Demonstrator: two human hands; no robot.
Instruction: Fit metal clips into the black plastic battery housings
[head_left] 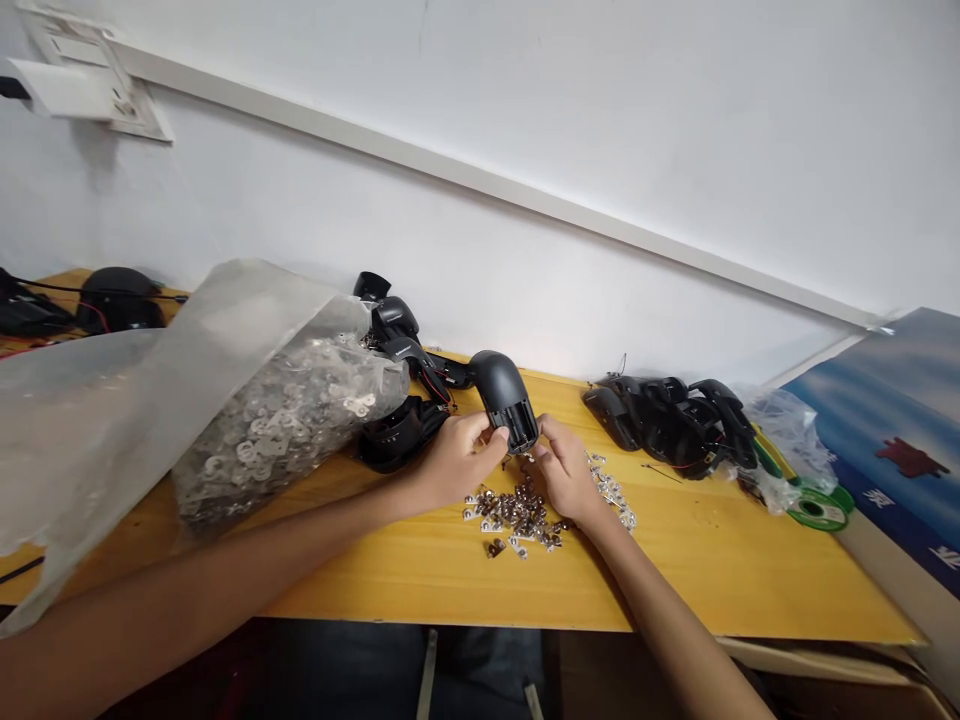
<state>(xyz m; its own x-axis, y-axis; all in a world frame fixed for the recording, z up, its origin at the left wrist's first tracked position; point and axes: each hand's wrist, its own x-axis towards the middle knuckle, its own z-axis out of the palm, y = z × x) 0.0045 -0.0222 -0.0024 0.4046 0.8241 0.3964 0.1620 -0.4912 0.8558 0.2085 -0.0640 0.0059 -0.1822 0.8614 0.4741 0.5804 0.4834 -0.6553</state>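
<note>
My left hand (pixel 457 462) and my right hand (pixel 566 470) together hold a black plastic housing (pixel 501 392) with a domed top and an open, ribbed lower end. Both hands grip it near that lower end, above the yellow wooden table (pixel 712 565). Below my right hand lies a loose scatter of small metal clips and terminals (pixel 517 515). Left of my left hand is a clear plastic bag of silvery metal washers (pixel 285 425). A black housing with red wires (pixel 397 432) lies close to my left wrist.
More black housings with red wires (pixel 667 425) lie piled at the right. Beyond them are a crumpled plastic bag (pixel 787 440) and a green-edged spool of wire or solder (pixel 817 508). Further black parts (pixel 120 300) sit far left. A white wall rises behind; a blue printed board (pixel 892 430) leans right.
</note>
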